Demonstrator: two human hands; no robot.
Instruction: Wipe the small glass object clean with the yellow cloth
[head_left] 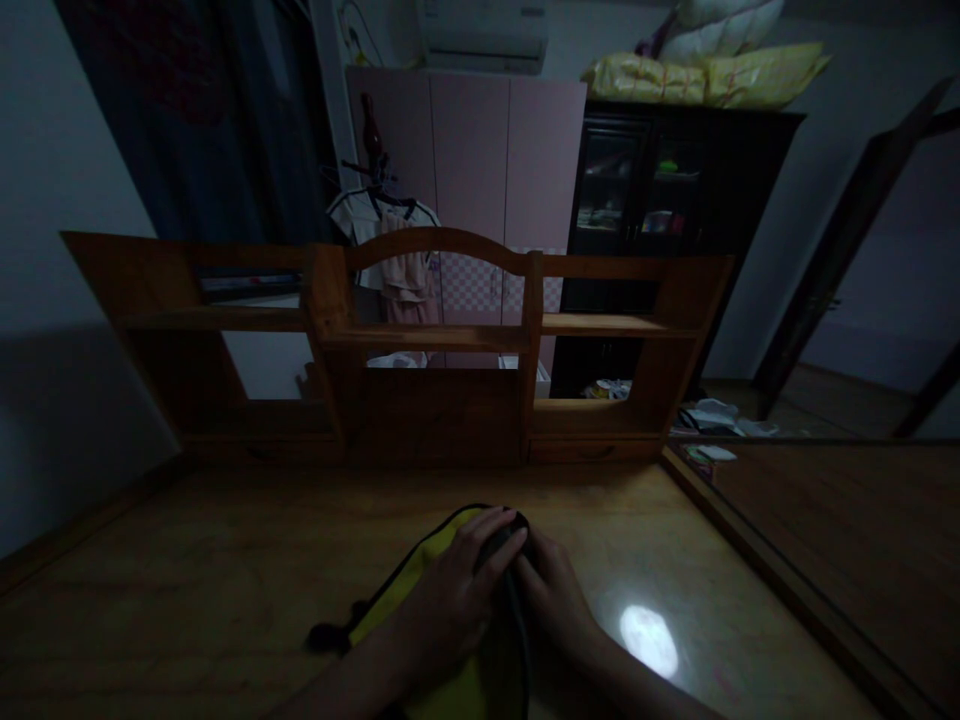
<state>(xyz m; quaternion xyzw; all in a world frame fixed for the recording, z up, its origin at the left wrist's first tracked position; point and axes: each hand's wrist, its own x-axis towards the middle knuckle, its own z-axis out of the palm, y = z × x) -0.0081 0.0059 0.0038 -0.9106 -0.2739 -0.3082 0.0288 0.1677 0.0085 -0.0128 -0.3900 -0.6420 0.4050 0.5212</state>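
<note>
A yellow-green bag with black edging (416,585) lies on the wooden desk top (247,560) in front of me. My left hand (457,595) rests over its upper part, with the fingers closed round the dark edge. From the right side, my right hand (559,595) grips the same dark edge, its fingertips close to those of the left. A black strap end or tassel (330,635) sticks out at the bag's left. The dim light and my hands hide exactly what the fingertips pinch.
Along the desk's back stands a wooden shelf unit (435,338) with small drawers. Behind it are a pink wardrobe (469,150), a black cabinet (742,180) and hanging clothes (405,260). A raised wooden edge (757,545) runs down the right side.
</note>
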